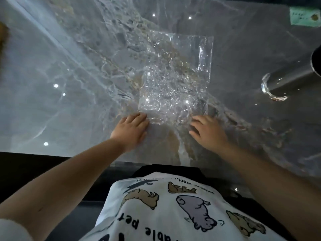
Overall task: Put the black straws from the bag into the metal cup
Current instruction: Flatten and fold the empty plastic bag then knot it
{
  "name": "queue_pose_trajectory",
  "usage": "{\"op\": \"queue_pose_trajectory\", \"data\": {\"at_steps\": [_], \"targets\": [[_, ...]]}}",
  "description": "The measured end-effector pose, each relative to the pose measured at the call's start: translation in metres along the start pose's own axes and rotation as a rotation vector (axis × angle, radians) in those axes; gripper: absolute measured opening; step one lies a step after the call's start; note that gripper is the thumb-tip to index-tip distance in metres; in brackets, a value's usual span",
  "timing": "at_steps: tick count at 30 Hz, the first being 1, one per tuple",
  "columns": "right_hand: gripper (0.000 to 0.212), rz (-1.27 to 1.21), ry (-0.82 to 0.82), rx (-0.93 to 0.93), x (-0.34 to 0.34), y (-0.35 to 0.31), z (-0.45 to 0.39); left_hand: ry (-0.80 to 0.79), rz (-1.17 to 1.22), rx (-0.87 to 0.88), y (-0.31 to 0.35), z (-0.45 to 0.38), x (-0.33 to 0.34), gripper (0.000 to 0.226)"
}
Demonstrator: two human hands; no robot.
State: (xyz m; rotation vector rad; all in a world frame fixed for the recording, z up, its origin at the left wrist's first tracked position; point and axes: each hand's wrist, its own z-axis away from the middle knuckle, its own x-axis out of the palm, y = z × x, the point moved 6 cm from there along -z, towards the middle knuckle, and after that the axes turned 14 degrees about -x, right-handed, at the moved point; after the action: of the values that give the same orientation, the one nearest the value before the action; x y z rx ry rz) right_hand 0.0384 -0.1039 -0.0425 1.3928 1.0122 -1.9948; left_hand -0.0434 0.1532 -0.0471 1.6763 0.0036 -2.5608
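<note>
Straws aren't showing anywhere, bag [175, 79] is looking empty and flat. Left hand [130, 131] is lying with fingers straight, tips touching the bag's near left corner; right hand [208, 133] is sitting loosely spread at the near right corner, pinching nothing. Bag is lying mid-worktop [69, 84], crinkly clear film, probably feather-light and slippery, so I'd be grabbing an edge. Metal cup [286, 80] is standing well off to the right, contents hidden
</note>
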Motion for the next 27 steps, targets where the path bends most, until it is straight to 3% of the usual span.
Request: {"op": "queue_pose_trajectory", "data": {"at_steps": [6,12,15,18,20,22,24,27], "targets": [[0.076,0.063,-0.062,-0.072,0.007,0.003,0.027,0.121,-0.007,0.093,0.0,0.022,0.008,0.06],[0.107,0.074,-0.366,-0.158,0.037,0.004,0.047,-0.052,-0.099,0.2,0.006,0.029,0.031,0.088],[0.111,0.146,-0.367,-0.253,0.048,-0.01,0.085,-0.013,-0.123,0.298,0.009,0.066,0.046,0.084],[0.104,0.185,-0.158,-0.336,0.053,-0.025,0.107,0.165,-0.104,0.344,0.018,0.087,0.054,0.061],[0.098,0.19,-0.046,-0.314,0.051,-0.024,0.106,0.242,-0.072,0.302,0.02,0.086,0.055,0.062],[0.088,0.208,-0.035,-0.296,0.053,-0.022,0.105,0.241,-0.046,0.28,0.02,0.085,0.056,0.065],[0.072,0.229,-0.044,-0.328,0.057,-0.023,0.108,0.239,-0.023,0.286,0.02,0.089,0.054,0.057],[0.035,0.143,0.093,-0.384,0.048,-0.025,0.118,0.283,0.085,0.331,0.024,0.098,0.037,0.032]]}}
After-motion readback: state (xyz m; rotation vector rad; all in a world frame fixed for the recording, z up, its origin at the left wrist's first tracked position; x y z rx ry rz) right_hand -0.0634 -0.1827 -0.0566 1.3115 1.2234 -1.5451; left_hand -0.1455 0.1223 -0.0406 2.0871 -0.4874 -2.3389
